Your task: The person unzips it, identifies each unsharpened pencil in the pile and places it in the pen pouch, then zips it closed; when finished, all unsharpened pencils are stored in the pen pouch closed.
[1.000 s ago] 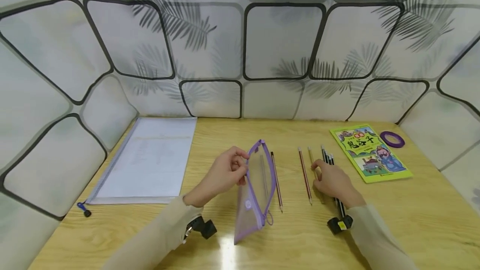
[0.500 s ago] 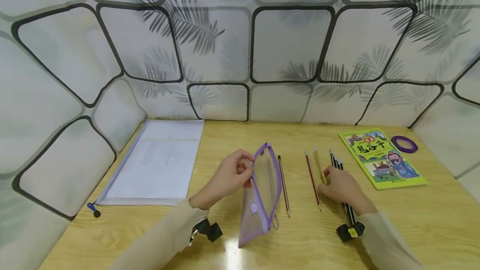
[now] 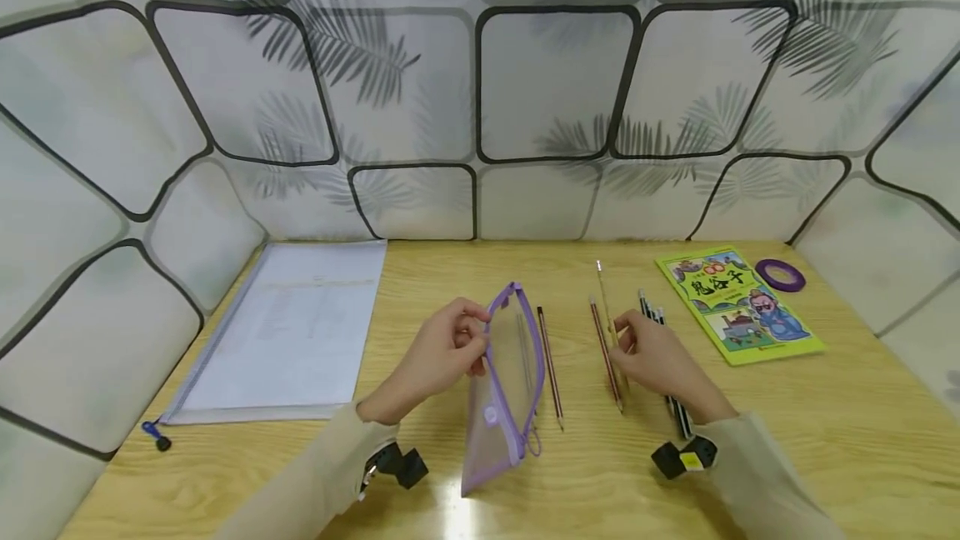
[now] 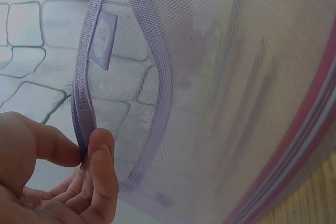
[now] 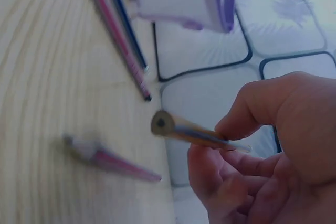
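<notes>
My right hand (image 3: 660,361) is now lifting the tan pencil (image 3: 606,300) off the desk (image 3: 825,440), pinching it where it was only touching before. My left hand (image 3: 442,352) is still pinching the mesh pouch (image 3: 504,390) upright near the front edge, so the pencil is ready to go in, I reckon.

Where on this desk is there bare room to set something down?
Bare wood lies behind the mesh pouch, between the clear folder and the green book. The near right corner past the right hand is bare too. It is crowded between the pouch and the book: loose pencils, the held pencil, both hands.
</notes>
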Action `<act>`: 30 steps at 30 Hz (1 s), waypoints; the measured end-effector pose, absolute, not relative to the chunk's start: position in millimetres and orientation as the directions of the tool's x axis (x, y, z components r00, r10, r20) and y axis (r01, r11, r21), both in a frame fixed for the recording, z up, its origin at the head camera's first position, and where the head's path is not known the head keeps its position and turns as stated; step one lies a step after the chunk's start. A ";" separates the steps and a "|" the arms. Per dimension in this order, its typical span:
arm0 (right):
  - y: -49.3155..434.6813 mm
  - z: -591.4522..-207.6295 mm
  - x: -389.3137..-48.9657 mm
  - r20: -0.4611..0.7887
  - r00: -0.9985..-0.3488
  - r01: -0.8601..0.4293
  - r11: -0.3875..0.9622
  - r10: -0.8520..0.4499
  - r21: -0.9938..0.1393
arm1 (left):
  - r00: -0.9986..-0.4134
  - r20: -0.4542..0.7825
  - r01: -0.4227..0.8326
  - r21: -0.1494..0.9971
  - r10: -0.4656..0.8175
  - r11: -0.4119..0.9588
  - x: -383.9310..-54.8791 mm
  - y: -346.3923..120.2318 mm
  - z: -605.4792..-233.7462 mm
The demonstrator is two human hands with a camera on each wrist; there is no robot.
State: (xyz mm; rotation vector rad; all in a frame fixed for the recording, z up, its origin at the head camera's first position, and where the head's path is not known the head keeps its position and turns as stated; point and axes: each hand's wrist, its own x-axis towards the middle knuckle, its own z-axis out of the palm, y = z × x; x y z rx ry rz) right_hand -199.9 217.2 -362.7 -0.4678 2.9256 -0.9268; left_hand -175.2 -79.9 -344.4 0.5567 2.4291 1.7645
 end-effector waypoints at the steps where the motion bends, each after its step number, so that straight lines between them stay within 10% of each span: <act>1: 215.3 -360.9 -198.3 0.062 -0.952 -0.279 0.767 -0.300 -0.578 | -0.930 0.139 0.238 0.933 0.339 0.270 -174.8 -80.3 -344.1; 30: 181.6 -329.7 -168.1 0.061 -0.906 -0.299 0.531 -0.419 -0.793 | -0.923 0.145 0.240 0.941 0.356 0.240 -175.5 -82.1 -342.4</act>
